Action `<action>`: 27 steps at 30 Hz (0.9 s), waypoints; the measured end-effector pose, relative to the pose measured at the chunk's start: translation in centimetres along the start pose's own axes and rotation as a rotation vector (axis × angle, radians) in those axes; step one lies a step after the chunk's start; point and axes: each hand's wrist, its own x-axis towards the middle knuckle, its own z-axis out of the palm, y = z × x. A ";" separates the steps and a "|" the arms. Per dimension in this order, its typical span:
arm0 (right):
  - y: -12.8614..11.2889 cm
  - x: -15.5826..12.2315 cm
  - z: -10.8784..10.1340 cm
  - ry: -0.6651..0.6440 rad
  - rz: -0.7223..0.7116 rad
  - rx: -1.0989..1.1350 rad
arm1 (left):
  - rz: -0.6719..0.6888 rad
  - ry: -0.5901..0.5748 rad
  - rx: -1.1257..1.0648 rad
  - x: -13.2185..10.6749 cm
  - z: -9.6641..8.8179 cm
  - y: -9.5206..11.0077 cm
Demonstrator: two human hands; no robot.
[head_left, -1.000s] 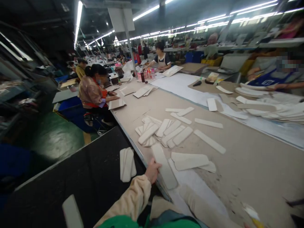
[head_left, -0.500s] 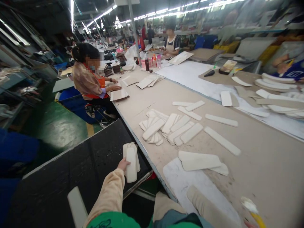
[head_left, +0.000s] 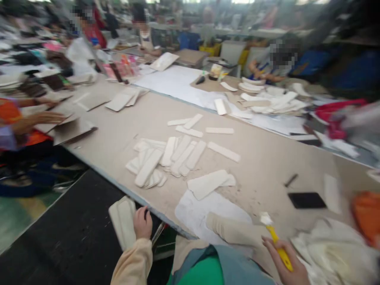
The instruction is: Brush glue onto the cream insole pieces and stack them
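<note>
Left hand (head_left: 142,223) at a stack of pale strips (head_left: 122,221), right hand (head_left: 286,267) on a brush (head_left: 274,237).
The left hand curls against the stack just to its left, grip unclear; the right hand clasps the yellow handle. The strips look thin, light and bendy, probably best pinched across both long edges, mid-length.

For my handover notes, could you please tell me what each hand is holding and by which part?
The right hand holds a yellow brush by its handle's lower end. The left hand touches the stack at its edge; grip unclear.
</note>
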 end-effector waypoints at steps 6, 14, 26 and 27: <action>2.2 -2.7 0.3 0.156 -0.142 -0.157 | 0.995 -0.503 -0.043 -8.1 11.1 5.3; 5.0 -11.1 2.8 0.275 -0.059 -0.236 | 1.520 -0.792 0.135 -9.6 15.1 7.6; 5.4 -18.1 3.9 0.524 0.102 -0.065 | 1.650 -0.817 0.799 -18.8 21.7 15.5; 5.5 -18.6 3.8 0.558 0.114 -0.061 | 1.702 -0.814 0.847 -19.3 22.0 16.1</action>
